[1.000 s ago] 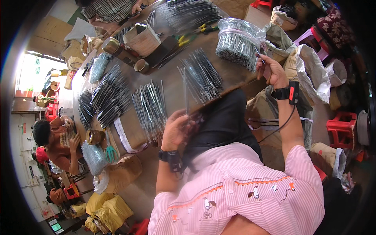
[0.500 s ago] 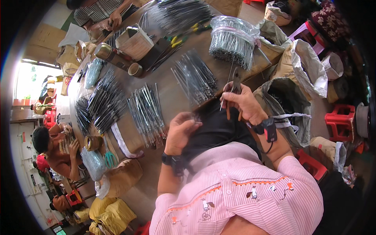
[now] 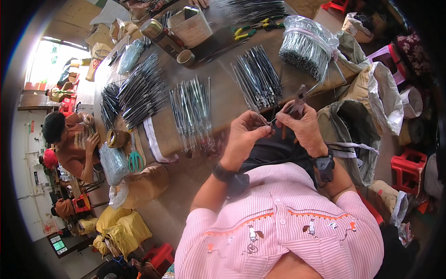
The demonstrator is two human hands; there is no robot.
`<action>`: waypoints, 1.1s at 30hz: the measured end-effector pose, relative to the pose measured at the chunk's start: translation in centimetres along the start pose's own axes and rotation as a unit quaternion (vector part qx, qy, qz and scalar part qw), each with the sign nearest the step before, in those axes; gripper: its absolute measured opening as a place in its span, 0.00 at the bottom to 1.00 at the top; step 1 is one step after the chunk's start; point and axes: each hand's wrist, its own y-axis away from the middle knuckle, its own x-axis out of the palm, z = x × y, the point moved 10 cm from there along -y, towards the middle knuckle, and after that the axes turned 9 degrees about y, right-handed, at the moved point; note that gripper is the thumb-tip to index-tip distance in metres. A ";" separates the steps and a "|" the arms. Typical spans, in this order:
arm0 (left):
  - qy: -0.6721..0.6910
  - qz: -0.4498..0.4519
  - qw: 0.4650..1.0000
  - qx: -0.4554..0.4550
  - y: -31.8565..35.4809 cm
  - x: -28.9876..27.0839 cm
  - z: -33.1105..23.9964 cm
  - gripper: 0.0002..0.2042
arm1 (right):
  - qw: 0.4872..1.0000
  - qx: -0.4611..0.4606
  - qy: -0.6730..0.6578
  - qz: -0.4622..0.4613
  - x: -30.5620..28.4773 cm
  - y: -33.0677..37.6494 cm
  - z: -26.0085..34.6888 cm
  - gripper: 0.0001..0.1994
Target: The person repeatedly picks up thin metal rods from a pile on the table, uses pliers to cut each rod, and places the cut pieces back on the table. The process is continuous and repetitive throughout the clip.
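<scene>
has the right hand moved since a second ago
Yes. The right hand left the bagged bundle at the table's far edge and came back toward the body, meeting the left hand, pliers in grip.

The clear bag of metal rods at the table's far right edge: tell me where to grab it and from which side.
Grip the bag of metal rods around its middle, where a pale band cinches the bundle, probably coming from above. It lies slanted, its loose plastic end overhanging the table edge, so the film alone would likely slip; the banded waist is the firm part.
</scene>
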 end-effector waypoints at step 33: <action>0.171 -0.038 0.957 -0.232 1.7 -0.3 5.4 0.15 | 0.993 0.083 -0.074 0.048 0.1 -1.1 -3.7 0.08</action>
